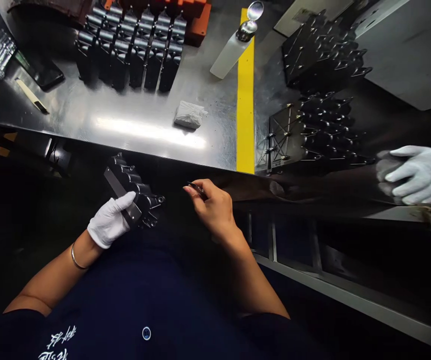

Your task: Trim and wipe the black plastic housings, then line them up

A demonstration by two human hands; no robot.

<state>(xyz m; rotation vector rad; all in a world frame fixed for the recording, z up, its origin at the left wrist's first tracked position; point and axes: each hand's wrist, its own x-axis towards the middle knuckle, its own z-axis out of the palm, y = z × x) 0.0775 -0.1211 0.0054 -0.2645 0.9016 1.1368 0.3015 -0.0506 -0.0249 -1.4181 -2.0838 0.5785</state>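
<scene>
My left hand (110,220), in a white glove, is closed around a black moulded part (136,187) with a flat side and a row of rounded ridges. The part is tilted and held off the table, in front of its near edge. My bare right hand (213,205) is a short way to the right, apart from the part. Its thumb and fingers pinch a small, thin dark tool (196,188), whose exact kind is mostly hidden by the fingers.
On the metal table (125,115) are a row of black parts (131,50), a crumpled white wad (190,115), a white bottle (232,47), yellow tape (245,100) and a cutter-like tool (31,95). More black parts (320,130) stand right, near another person's gloved hand (425,172).
</scene>
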